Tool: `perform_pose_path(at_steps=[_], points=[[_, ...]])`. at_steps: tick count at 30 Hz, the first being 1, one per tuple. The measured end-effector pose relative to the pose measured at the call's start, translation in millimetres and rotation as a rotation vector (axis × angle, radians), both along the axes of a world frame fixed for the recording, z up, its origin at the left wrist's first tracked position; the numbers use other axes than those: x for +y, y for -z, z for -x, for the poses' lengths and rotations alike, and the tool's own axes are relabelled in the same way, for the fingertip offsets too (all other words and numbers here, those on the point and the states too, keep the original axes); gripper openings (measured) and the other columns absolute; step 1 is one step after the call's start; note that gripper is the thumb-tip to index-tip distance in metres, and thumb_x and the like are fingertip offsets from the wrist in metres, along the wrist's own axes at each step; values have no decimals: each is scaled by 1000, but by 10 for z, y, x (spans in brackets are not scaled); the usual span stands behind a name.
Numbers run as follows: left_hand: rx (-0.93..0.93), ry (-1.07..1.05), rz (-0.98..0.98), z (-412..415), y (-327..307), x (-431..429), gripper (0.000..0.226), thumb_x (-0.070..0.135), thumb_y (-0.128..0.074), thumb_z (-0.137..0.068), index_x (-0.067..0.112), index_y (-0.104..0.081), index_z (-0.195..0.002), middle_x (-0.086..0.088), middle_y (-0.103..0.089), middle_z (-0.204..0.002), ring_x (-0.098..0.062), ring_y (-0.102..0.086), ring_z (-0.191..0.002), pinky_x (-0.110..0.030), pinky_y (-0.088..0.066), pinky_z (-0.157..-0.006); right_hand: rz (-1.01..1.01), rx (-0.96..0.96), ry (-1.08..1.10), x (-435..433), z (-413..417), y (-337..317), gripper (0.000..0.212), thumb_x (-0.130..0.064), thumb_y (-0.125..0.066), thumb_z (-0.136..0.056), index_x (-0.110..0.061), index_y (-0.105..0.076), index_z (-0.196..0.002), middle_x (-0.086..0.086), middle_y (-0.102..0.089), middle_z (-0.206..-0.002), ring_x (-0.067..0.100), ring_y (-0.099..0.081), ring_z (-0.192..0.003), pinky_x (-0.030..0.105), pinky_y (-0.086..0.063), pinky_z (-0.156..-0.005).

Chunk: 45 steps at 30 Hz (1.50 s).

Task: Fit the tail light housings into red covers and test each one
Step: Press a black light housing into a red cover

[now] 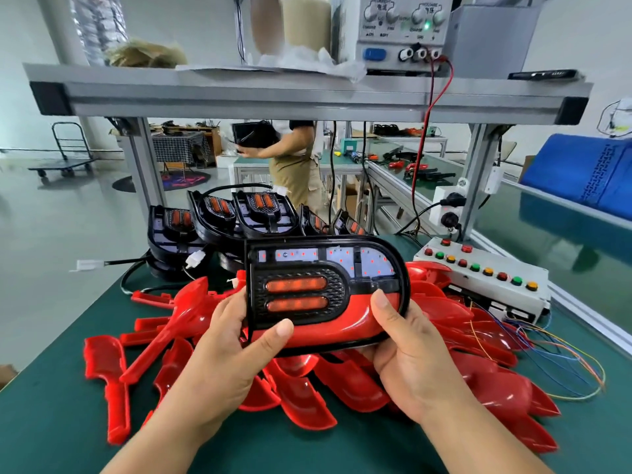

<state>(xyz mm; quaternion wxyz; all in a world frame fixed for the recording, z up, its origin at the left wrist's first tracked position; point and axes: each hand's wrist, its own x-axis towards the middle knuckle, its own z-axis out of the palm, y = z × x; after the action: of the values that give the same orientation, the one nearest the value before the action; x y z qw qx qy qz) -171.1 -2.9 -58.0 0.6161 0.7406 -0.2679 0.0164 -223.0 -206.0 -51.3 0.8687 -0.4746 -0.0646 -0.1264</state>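
At the near left, loose red covers (106, 360) lie heaped on the green mat (51, 422), and the heap spreads right beneath the hands. Farther back, spare black housings (219, 217) are stacked with their cables trailing. The left hand (222, 357) grips the left end of the tail light housing (325, 285), with its thumb on the front and its fingers curled behind. The housing is held above the heap and sits in a red cover (335, 323) along its lower edge. The right hand (410, 364) clasps the right end, thumb pressed at the seam. To the far right stands a button box (485, 271) with coloured wires (564, 357) spilling nearer.
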Motion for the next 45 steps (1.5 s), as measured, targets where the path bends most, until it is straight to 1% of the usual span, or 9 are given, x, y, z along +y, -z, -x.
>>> perform_pose_path(at_steps=[5, 13, 18, 26, 32, 37, 40, 43, 45], points=[[160, 247, 22, -8, -56, 55, 65, 61, -71, -77, 49, -46, -136, 15, -54, -141, -7, -46, -134, -46, -31, -113, 12, 13, 11, -28, -23, 16, 42, -24, -61, -86, -5, -61, -123, 20, -69, -114, 32, -69, -102, 34, -58, -71], [148, 104, 91, -51, -14, 38, 48, 49, -74, -73, 38, -66, -119, 6, -69, -123, -11, -62, -118, -42, -41, -105, 41, 48, -77, -66, -43, 34, 26, -18, -63, -85, -15, -72, -109, 19, -70, -114, 28, -71, -97, 32, -58, -71], [205, 143, 169, -69, 2, 44, 48, 39, -78, -72, 32, -67, -118, -1, -70, -122, -17, -63, -117, -39, -43, -99, 8, 94, -61, -64, -43, 63, 43, -17, -66, -77, -11, -63, -119, 18, -70, -114, 28, -71, -96, 33, -58, -69], [231, 128, 227, -74, 18, 2, 47, 37, -80, -70, 32, -69, -115, 0, -70, -120, -17, -65, -115, -32, -53, -94, 0, 76, -21, -67, -38, 52, 38, -17, -64, -78, -10, -65, -115, 18, -71, -111, 28, -72, -93, 34, -58, -66], [199, 66, 238, -24, 23, -100, 46, 28, -80, -76, 26, -67, -120, 0, -71, -119, -16, -64, -115, -37, -46, -103, -9, 80, 0, -123, -71, 75, 35, -18, -65, -77, -13, -70, -111, 16, -73, -107, 26, -73, -88, 33, -59, -64], [-36, -67, -126, -19, -98, -62, 43, 56, -72, -79, 45, -63, -119, 20, -69, -111, 6, -62, -105, -20, -47, -92, -30, 105, 30, -160, -104, 105, 40, -22, -63, -79, -8, -66, -117, 17, -71, -111, 27, -71, -93, 34, -60, -69], [-105, -478, -282, -241, -192, 291, 42, 39, -72, -83, 39, -61, -123, 22, -65, -101, 7, -62, -88, -6, -40, -78, -39, 117, 47, -146, -113, 113, 28, -20, -61, -80, -15, -72, -105, 15, -73, -108, 25, -72, -88, 33, -60, -67], [1, -778, -596, -493, -204, 733, 35, 27, -65, -88, 24, -64, -123, 1, -70, -106, -21, -64, -101, -29, -47, -87, -31, 127, 42, -132, -104, 98, 21, -21, -62, -79, -21, -76, -95, 12, -74, -104, 23, -72, -86, 31, -59, -66], [153, -758, -855, -585, -127, 874, 32, 36, -63, -88, 27, -62, -119, -6, -67, -118, -31, -59, -114, -38, -47, -95, -41, 130, 33, -126, -98, 88, 20, -20, -61, -79, -22, -77, -91, 11, -74, -103, 23, -73, -87, 31, -59, -67]])
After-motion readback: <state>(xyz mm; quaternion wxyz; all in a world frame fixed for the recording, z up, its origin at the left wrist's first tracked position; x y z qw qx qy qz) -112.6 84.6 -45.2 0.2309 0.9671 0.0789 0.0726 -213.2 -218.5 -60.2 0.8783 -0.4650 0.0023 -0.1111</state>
